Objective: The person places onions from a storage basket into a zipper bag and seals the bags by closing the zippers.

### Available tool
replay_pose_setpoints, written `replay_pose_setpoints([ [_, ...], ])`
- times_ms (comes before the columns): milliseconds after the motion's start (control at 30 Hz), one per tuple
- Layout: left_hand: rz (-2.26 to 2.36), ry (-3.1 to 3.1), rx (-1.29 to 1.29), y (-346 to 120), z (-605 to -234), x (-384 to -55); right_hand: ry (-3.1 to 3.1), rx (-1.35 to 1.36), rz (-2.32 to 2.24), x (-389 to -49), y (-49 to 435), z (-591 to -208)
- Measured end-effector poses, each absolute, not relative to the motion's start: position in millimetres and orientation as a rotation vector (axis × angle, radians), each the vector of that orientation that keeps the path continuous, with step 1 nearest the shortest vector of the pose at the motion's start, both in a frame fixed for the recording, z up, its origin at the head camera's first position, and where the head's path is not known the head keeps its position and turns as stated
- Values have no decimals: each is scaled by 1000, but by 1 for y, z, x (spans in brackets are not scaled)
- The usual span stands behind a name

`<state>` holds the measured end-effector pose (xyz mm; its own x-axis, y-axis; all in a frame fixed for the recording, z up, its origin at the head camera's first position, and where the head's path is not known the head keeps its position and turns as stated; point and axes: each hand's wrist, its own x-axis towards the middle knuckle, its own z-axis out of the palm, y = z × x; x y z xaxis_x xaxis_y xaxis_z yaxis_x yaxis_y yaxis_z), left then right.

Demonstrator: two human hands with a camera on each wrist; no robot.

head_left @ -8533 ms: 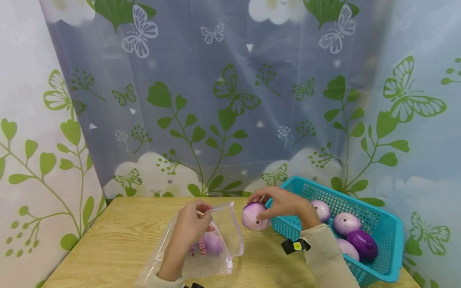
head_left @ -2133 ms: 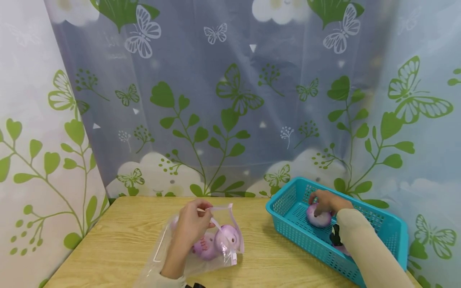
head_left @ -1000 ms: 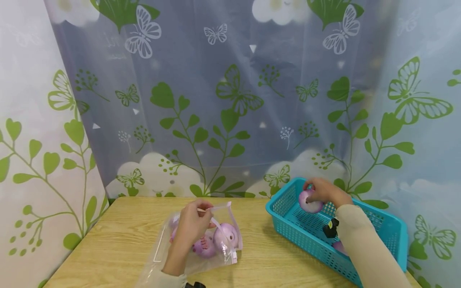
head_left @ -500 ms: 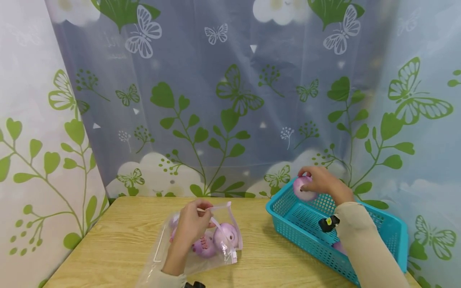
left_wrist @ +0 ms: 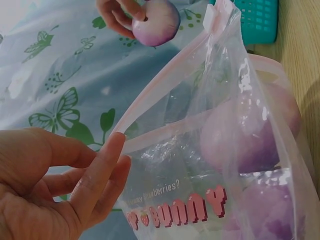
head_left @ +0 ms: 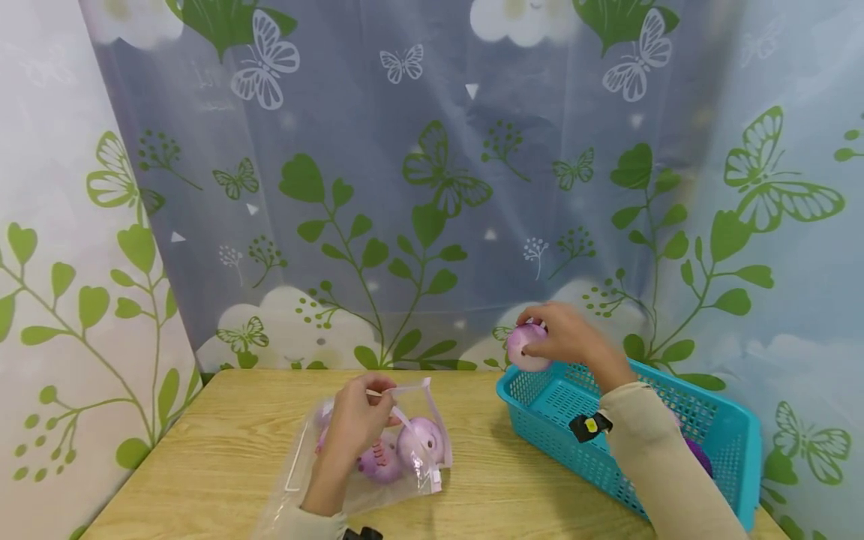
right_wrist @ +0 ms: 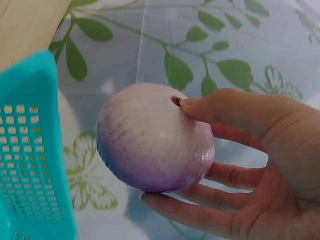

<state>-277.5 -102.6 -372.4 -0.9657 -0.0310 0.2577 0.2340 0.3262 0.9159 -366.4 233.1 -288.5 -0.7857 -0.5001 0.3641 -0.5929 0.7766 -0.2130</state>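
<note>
My left hand pinches the pink-edged mouth of a clear zip bag between thumb and fingers, keeping it parted. Inside the bag lie several purple-and-white onions, partly behind the printed plastic. Up at the basket's back left corner, my right hand grips another onion, thumb near its brown root end and fingers round the far side. That onion is held in the air above the rim of the turquoise basket. A dark purple onion shows in the basket, mostly hidden by the right sleeve.
The bag lies on a wooden table, with the basket to its right and bare wood between them. A patterned curtain hangs right behind the table's back edge. A slider sits at one end of the bag's zip.
My right hand took hold of an onion in the basket, lifted it, and carried it left to above the rim. Earlier, another onion went into the bag. The left hand stays on the bag.
</note>
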Motion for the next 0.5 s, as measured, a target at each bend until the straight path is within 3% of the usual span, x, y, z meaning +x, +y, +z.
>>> replay_pose_setpoints([
  [500,-1675,-2357,-207,-103,-373,-277,-2699,954,590,-351,181,-302],
])
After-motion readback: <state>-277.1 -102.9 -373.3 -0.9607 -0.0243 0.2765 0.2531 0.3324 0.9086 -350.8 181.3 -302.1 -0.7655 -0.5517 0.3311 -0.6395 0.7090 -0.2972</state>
